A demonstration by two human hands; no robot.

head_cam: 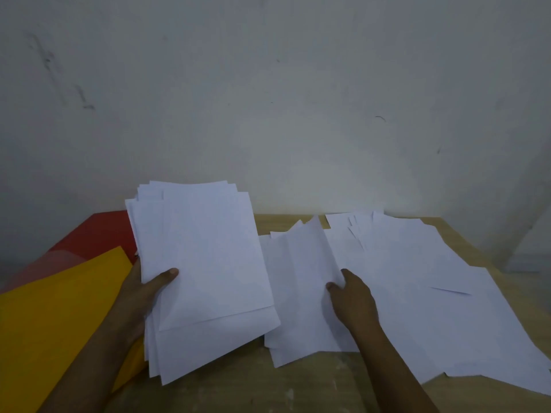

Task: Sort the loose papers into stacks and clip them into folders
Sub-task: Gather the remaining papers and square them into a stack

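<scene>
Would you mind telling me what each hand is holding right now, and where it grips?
The left hand grips the gathered paper stack by its left edge, thumb on top. The right hand pinches a loose sheet near its right edge.

yellow folder (53, 317) cut off at left edge, red folder (98, 231) mostly covered

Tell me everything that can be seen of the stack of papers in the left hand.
The stack of papers is a bundle of plain white sheets, unevenly aligned, so staggered edges show at its top and lower left. It is tilted up off the wooden table. The left hand grips its left edge, thumb on the top sheet. Its lower left part overlaps the yellow folder; no writing is visible on it.
</scene>
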